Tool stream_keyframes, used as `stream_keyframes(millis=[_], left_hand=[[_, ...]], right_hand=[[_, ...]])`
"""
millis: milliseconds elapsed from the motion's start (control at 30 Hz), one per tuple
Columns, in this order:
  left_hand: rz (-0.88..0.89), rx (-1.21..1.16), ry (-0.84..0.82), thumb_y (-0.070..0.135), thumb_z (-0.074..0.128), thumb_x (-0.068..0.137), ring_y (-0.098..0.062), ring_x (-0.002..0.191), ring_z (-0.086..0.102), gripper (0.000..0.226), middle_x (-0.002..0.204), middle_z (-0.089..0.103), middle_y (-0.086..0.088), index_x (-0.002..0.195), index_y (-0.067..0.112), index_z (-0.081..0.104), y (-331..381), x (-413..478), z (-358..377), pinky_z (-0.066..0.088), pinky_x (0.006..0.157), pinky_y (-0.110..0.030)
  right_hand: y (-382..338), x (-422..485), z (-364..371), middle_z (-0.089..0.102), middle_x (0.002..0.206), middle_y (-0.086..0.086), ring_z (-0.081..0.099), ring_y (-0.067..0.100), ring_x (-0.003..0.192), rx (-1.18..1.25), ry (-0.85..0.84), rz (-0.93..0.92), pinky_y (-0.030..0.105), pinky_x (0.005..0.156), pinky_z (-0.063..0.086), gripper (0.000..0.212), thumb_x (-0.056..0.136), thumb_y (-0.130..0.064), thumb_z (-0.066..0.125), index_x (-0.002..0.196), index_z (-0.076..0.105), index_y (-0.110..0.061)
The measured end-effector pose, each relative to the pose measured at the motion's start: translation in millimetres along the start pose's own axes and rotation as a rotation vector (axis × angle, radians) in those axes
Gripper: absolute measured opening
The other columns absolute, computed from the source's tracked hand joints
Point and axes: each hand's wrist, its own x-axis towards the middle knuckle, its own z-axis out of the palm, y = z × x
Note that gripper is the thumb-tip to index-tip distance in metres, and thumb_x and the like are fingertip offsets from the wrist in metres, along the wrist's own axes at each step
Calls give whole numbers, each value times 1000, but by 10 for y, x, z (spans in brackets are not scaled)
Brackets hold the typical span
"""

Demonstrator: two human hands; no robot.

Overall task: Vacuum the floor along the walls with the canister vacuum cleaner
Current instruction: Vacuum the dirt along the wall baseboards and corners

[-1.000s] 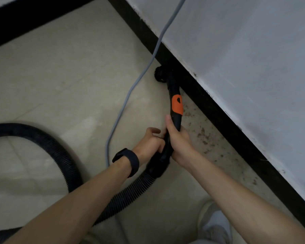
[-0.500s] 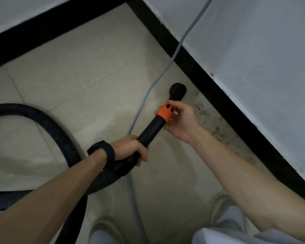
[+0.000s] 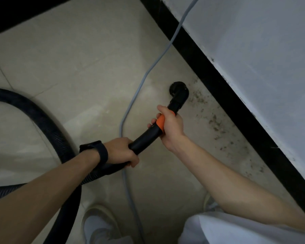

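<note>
A black vacuum wand (image 3: 146, 138) with an orange collar (image 3: 161, 123) points up and to the right over the beige tile floor. Its round brush nozzle (image 3: 179, 91) sits on the floor beside a patch of dark dirt specks (image 3: 213, 120) near the black baseboard (image 3: 224, 95). My right hand (image 3: 171, 126) grips the wand at the orange collar. My left hand (image 3: 121, 151), a black watch on its wrist, grips the wand's lower end where the ribbed black hose (image 3: 42, 120) joins. The hose loops away to the left.
A grey power cord (image 3: 130, 106) runs from the white wall (image 3: 262, 50) at the top down across the floor between my shoes (image 3: 97, 224). Another black baseboard (image 3: 25, 13) crosses the top left. The dirt trails along the right baseboard toward me.
The nozzle has pulled back from the baseboard toward me and left. My right hand slid up from the lower wand and now wraps round the orange collar; my left hand stays on the lower end.
</note>
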Motion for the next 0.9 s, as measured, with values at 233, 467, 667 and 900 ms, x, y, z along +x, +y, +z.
stream_keyframes(millis=[233,467,667,900], left_hand=[[176,202,316,39,72,78,-11,69,62,21,78,63,8,86,32,53,164,185,39,49,61,-25],[168,175,614,46,59,86,-17,68,55,19,76,54,11,93,35,45,217,339,312,40,55,-26],[132,50,620,41,64,82,-19,73,61,18,80,64,6,95,31,58,246,533,284,47,61,-28],[96,-299,543,19,78,72,-11,51,63,13,54,67,3,75,19,66,205,558,-182,44,51,-20]], right_hand=[[-262,210,-107,52,64,3,53,17,45,-10,104,-92,31,50,53,14,93,-5,65,99,53,-7],[-374,380,-56,53,55,0,54,19,45,-143,176,-131,33,50,53,11,93,-7,64,95,52,-8],[-441,570,6,57,60,2,61,22,51,-273,175,-154,40,60,60,18,92,-13,67,103,55,-7],[-649,664,409,65,102,13,73,27,93,-507,1,-161,51,88,62,61,88,-25,77,129,36,-7]])
